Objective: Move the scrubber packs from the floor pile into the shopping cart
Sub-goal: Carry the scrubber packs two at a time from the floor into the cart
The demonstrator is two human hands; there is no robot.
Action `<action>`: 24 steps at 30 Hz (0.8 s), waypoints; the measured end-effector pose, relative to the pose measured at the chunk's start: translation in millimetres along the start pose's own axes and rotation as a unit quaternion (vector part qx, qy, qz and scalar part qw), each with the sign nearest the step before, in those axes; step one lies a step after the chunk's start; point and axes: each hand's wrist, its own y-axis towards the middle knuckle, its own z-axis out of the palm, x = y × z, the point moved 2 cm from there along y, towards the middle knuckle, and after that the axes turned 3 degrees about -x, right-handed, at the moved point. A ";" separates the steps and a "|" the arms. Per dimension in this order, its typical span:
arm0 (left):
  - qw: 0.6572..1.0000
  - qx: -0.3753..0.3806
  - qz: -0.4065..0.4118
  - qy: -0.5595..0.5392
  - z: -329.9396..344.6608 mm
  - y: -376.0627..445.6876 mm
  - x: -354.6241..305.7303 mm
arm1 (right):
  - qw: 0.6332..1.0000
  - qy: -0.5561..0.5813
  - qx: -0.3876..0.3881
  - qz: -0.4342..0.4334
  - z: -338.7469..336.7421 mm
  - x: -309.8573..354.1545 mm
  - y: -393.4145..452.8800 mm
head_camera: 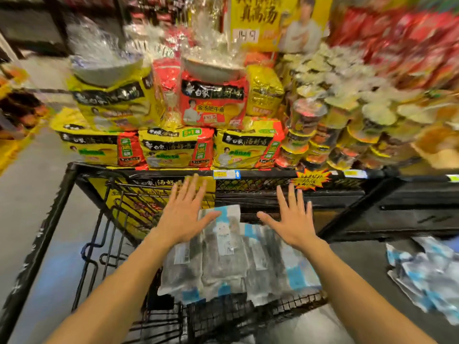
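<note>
both hands hover over the shopping cart (82,254), palms down and fingers spread straight: the left hand (185,217) and the right hand (294,219) each have a released grip and hold nothing. beneath and between them a batch of scrubber packs (223,256) lies in the cart basket, flat and overlapping, clear wrappers with blue and white labels and dark contents; the left thumb appears over the top edge of the uppermost pack, though whether it touches cannot be told. the flat, splayed posture is consistent with packs being laid down and spread in the basket rather than carried, judged from the pictures alone. the remaining floor pile (427,274) sits at lower right on the grey floor (22,199), beside the cart and well apart from both hands, so the task is judged part done. the cart stands hard against a low black display shelf (273,173) stacked with yellow and red noodle bags (213,103) and cup noodles (347,125), which places the basket within easy reach of the pile. the picture is blurred toward its edges, so the number of packs in either place cannot be counted. next move, in judgement: a reach down to the right for more packs, taking care that the slippery wrappers do not slide through the wire sides.
</note>
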 end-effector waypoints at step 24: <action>0.914 -0.071 0.396 -0.058 -60.4 56.9 -566.3 | 0.880 0.067 -0.267 0.387 -166.6 -454.4 -361.5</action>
